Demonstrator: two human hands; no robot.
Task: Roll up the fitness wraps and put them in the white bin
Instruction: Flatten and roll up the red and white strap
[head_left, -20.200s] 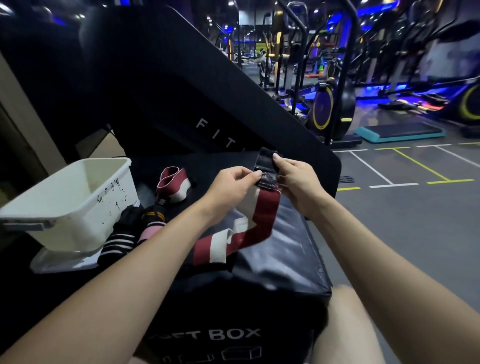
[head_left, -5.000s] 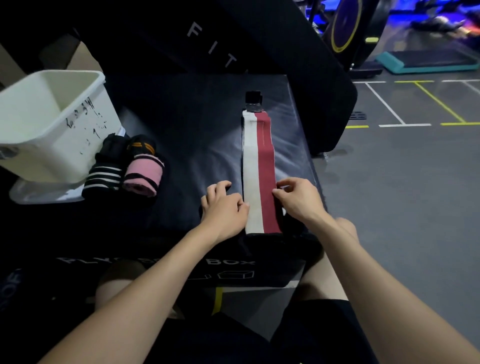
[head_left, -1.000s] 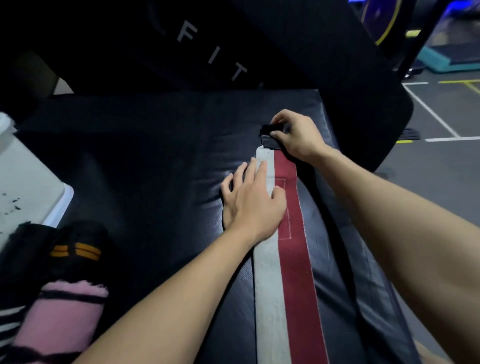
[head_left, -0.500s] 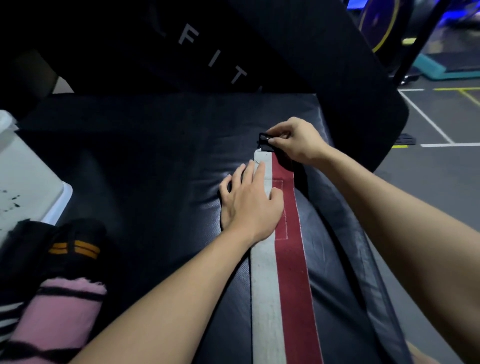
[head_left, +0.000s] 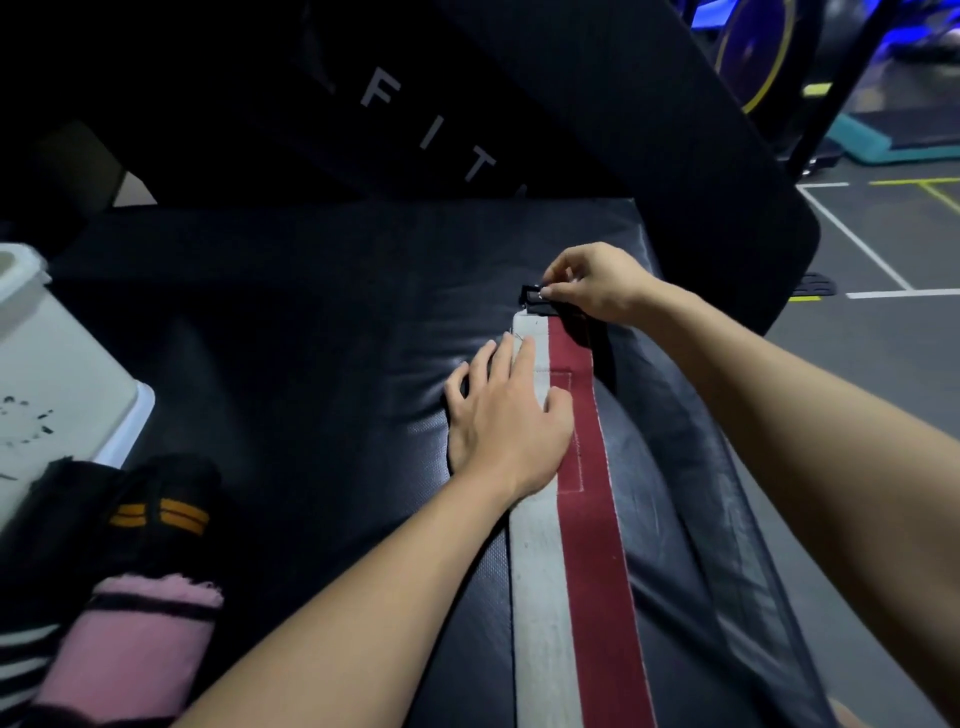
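- I see the long red-and-white fabric fitness wrap lying flat along the black padded surface; its near end runs out of the bottom edge.
- My right hand pinches the wrap's black end tab, partly hidden under the fingers.
- My left hand lies spread, pressing the white stripe.
- The white plastic bin is cut off at left; the rolled pink wrap is too.
- Since half a second ago, the right hand's fingers have lifted higher over the tab.

Dim scene; blue light glows at the top right, soft sheen on the black pad, wide-angle bending at edges
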